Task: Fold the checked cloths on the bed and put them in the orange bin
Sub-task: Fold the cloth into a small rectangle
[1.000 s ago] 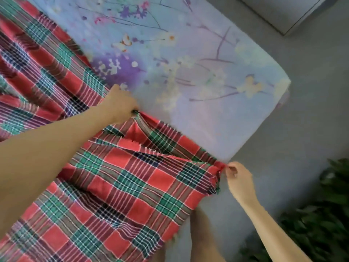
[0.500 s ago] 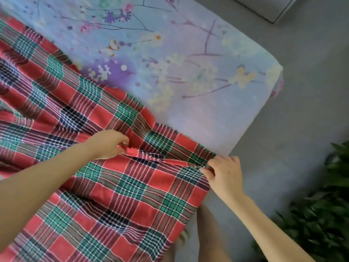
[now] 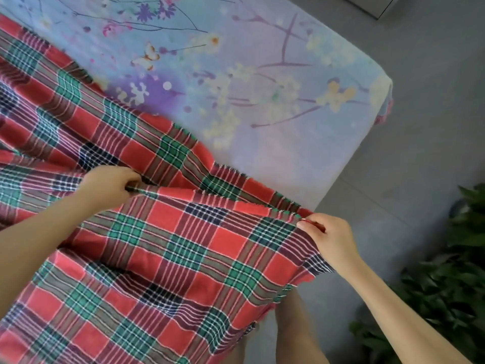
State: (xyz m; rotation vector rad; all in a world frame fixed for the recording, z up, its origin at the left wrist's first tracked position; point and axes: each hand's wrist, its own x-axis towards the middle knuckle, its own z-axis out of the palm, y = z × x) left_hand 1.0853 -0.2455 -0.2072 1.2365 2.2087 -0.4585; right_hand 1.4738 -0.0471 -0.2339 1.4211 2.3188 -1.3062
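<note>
Over the near edge of the bed point(image 3: 301, 158) lies the red checked cloth point(image 3: 162, 248), its frayed upper edge pinched by the left hand point(image 3: 111, 186) toward the middle and by the right hand point(image 3: 329, 239) at the corner.

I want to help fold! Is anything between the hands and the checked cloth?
Nothing. The left hand pinches the fringed edge of the checked cloth, the right hand its corner. The orange bin is out of view.
</note>
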